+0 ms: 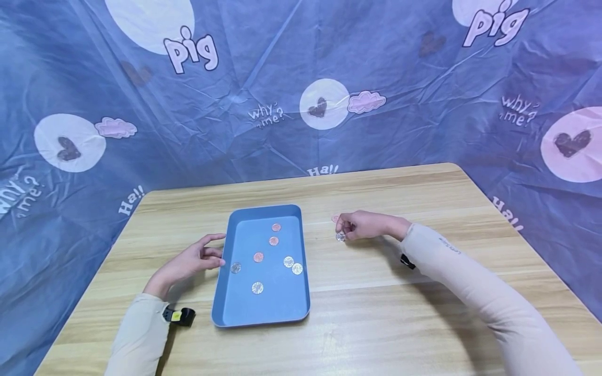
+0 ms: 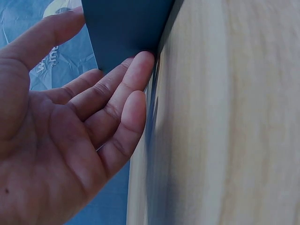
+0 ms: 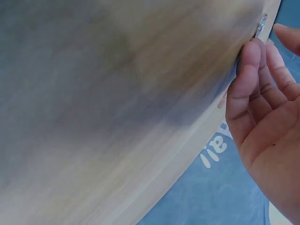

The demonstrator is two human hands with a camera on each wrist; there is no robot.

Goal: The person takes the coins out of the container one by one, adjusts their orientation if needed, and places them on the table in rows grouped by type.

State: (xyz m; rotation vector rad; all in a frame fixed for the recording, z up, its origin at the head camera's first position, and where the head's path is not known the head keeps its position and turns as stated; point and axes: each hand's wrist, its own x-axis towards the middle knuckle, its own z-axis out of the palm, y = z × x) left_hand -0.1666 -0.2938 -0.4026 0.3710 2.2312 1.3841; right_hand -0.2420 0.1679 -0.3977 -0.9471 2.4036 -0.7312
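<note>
My left hand [image 1: 197,257] is at the left side of a shallow blue tray [image 1: 263,308], its fingertips touching the outer wall. In the left wrist view, its loosely bent fingers [image 2: 139,70] rest by the tray's lower edge. Over the table to the right of the tray, my right hand [image 1: 364,224] reaches down to a clear, silvery patterned disc [image 1: 340,237]. The right wrist view shows this disc [image 3: 261,26] by the fingertips, with the thumb standing apart from the fingers. A reddish disc [image 1: 335,218] lies just beyond, partly hidden by the hand.
Several small round discs lie scattered in the tray, such as a reddish disc [image 1: 258,257] and a silvery disc [image 1: 257,288]. The wooden table [image 1: 376,324] extends on all sides. A blue printed cloth [image 1: 263,141] hangs behind it.
</note>
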